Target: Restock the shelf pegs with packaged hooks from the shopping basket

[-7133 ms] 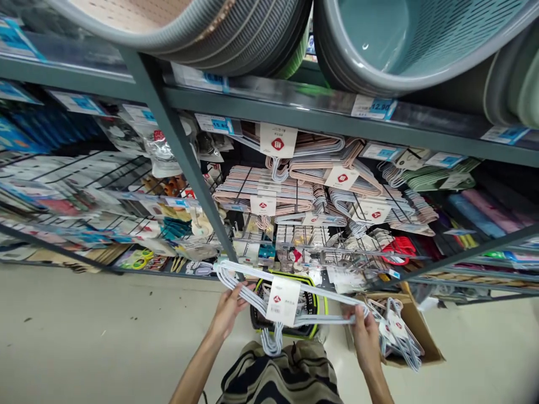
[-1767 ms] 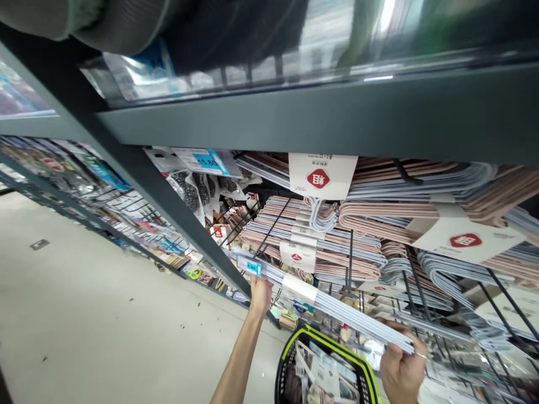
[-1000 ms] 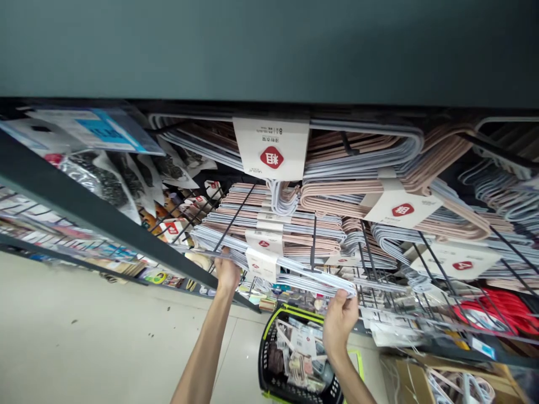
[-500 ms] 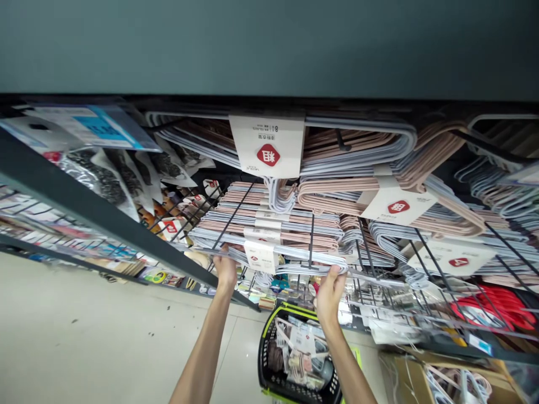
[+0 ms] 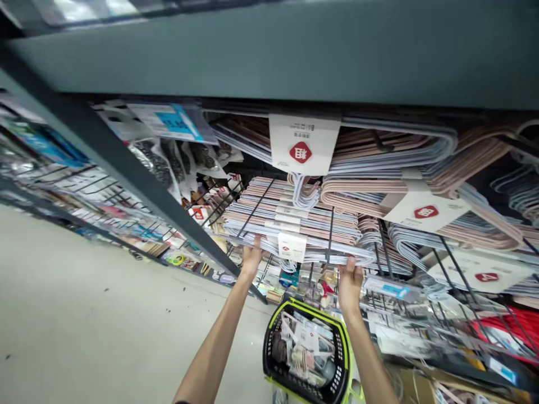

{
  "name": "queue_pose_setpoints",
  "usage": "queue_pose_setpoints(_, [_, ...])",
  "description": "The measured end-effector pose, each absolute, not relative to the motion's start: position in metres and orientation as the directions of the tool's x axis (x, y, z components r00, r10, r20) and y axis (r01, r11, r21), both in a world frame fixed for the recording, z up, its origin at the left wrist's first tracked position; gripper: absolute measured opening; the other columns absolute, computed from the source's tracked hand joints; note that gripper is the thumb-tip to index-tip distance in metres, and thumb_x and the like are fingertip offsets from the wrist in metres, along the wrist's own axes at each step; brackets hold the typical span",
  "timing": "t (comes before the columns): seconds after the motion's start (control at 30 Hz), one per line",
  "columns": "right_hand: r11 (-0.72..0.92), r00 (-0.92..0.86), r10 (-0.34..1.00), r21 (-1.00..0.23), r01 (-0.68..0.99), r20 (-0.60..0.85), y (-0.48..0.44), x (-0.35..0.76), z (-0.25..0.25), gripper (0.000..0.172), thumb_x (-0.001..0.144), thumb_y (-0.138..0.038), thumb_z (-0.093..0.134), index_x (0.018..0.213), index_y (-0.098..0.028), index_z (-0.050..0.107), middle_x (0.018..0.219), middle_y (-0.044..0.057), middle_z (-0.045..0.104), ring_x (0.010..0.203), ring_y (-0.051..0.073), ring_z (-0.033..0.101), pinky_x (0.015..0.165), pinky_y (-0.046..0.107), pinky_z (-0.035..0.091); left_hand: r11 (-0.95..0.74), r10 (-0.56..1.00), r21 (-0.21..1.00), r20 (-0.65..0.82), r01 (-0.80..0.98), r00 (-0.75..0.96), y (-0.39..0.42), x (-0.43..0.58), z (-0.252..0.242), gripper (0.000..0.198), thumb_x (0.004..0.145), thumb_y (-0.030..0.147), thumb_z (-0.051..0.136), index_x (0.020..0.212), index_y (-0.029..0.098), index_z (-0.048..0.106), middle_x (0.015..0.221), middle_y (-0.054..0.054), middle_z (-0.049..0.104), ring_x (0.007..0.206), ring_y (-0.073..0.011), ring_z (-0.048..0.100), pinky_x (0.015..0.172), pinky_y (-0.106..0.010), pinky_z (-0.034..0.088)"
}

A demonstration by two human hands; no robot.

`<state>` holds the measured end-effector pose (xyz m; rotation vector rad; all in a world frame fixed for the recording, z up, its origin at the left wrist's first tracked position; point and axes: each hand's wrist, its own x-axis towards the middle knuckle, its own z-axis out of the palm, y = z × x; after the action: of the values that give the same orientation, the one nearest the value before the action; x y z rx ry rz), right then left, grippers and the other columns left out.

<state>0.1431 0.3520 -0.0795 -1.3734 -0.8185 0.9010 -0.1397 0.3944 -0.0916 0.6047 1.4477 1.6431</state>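
Observation:
My left hand [image 5: 252, 258] is closed around the left end of the front pack of clothes hangers [image 5: 292, 247], light blue-grey with a white paper band. At the other end, the fingers of my right hand [image 5: 350, 280] curl against the pack's right corner. The pack lies level on black display hooks. Right behind it sits a stack of pink and blue-grey hanger packs [image 5: 290, 216]. My fingertips are partly hidden by the hangers.
Below stands a black basket [image 5: 269, 359] with lime-green trim, holding hangers and packaged goods. More hanger packs [image 5: 425, 210] hang above and to the right. A grey shelf post [image 5: 168, 207] slants down at left. A price tag [image 5: 389, 289] sits beside my right hand.
The view has shifted, so the shelf appears further right. The front pack now lies closer against the stack behind, with both hands still at its ends.

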Motion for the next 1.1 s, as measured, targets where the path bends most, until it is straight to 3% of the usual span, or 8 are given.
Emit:
queue_pose_setpoints(0.13, [-0.058, 0.371, 0.916, -0.965, -0.257, -0.154, 0.342, 0.144, -0.077, 0.059, 0.08, -0.065, 0.07, 0.116, -0.018, 0.061, 0.105, 0.005, 0.074, 0.098, 0.022, 0.073, 0.098, 0.037, 0.054, 0.04, 0.799, 0.951, -0.214, -0.306, -0.562, 0.395, -0.142, -0.089, 0.05, 0.078, 0.063, 0.072, 0.097, 0.017, 0.068, 0.099, -0.012, 0.074, 0.09, -0.0237, 0.072, 0.074, -0.035, 0.063])
queue_pose_setpoints(0.27, [-0.075, 0.249, 0.955, -0.943, -0.326, -0.162, 0.326, 0.147, -0.075, 0.052, 0.079, -0.064, 0.073, 0.105, -0.02, 0.062, 0.099, 0.005, 0.075, 0.094, 0.022, 0.075, 0.095, 0.038, 0.058, -0.021, 0.848, 0.933, -0.174, -0.36, -0.5, 0.376, -0.155, -0.087, 0.044, 0.081, 0.057, 0.074, 0.1, 0.018, 0.064, 0.105, -0.01, 0.074, 0.093, -0.0209, 0.073, 0.085, -0.038, 0.062])
queue_pose_setpoints(0.43, [-0.004, 0.279, 0.956, -0.957, -0.289, -0.088, 0.324, 0.145, -0.072, 0.047, 0.083, -0.062, 0.07, 0.101, -0.021, 0.058, 0.099, 0.005, 0.076, 0.092, 0.022, 0.076, 0.091, 0.037, 0.06, 0.008, 0.844, 0.889, -0.252, -0.458, -0.474, 0.351, -0.161, -0.084, 0.026, 0.088, 0.037, 0.072, 0.097, 0.015, 0.061, 0.099, -0.011, 0.074, 0.088, -0.0189, 0.075, 0.095, -0.043, 0.06])
queue_pose_setpoints(0.6, [0.0, 0.294, 0.954, -0.98, -0.198, -0.059, 0.338, 0.135, -0.068, 0.053, 0.078, -0.069, 0.069, 0.097, -0.021, 0.057, 0.089, 0.006, 0.077, 0.084, 0.025, 0.076, 0.089, 0.042, 0.06, 0.044, 0.856, 0.87, -0.287, -0.492, -0.43, 0.349, -0.161, -0.071, 0.016, 0.091, 0.027, 0.067, 0.097, 0.014, 0.059, 0.101, -0.014, 0.073, 0.089, -0.0203, 0.076, 0.099, -0.046, 0.058])
queue_pose_setpoints(0.8, [-0.148, 0.26, 0.947, -0.974, -0.172, -0.189, 0.298, 0.131, -0.086, 0.062, 0.072, -0.073, 0.071, 0.101, -0.018, 0.064, 0.091, 0.008, 0.077, 0.081, 0.025, 0.075, 0.082, 0.04, 0.061, 0.043, 0.909, 0.872, -0.237, -0.488, -0.344, 0.306, -0.16, -0.073, 0.026, 0.089, 0.032, 0.069, 0.107, 0.013, 0.067, 0.117, -0.018, 0.073, 0.1, -0.0234, 0.074, 0.099, -0.046, 0.057])
queue_pose_setpoints(0.97, [-0.231, 0.167, 0.956, -0.971, -0.07, -0.239, 0.23, 0.114, -0.094, 0.066, 0.066, -0.078, 0.072, 0.094, -0.019, 0.068, 0.086, 0.008, 0.076, 0.075, 0.025, 0.072, 0.074, 0.04, 0.061, -0.018, 0.962, 0.941, -0.076, -0.337, -0.263, 0.299, -0.142, -0.073, 0.041, 0.085, 0.041, 0.069, 0.116, 0.014, 0.067, 0.126, -0.019, 0.07, 0.112, -0.0294, 0.07, 0.101, -0.051, 0.054])
queue_pose_setpoints(1.1, [-0.248, -0.029, 0.968, -0.966, 0.073, -0.251, 0.167, 0.092, -0.099, 0.058, 0.078, -0.076, 0.064, 0.094, -0.021, 0.071, 0.091, 0.008, 0.076, 0.077, 0.025, 0.071, 0.072, 0.038, 0.059, -0.171, 0.93, 0.984, 0.174, 0.039, -0.324, 0.328, -0.116, -0.055, 0.074, 0.077, 0.038, 0.076, 0.141, 0.013, 0.05, 0.15, -0.022, 0.051, 0.143, -0.0325, 0.046, 0.121, -0.049, 0.034])
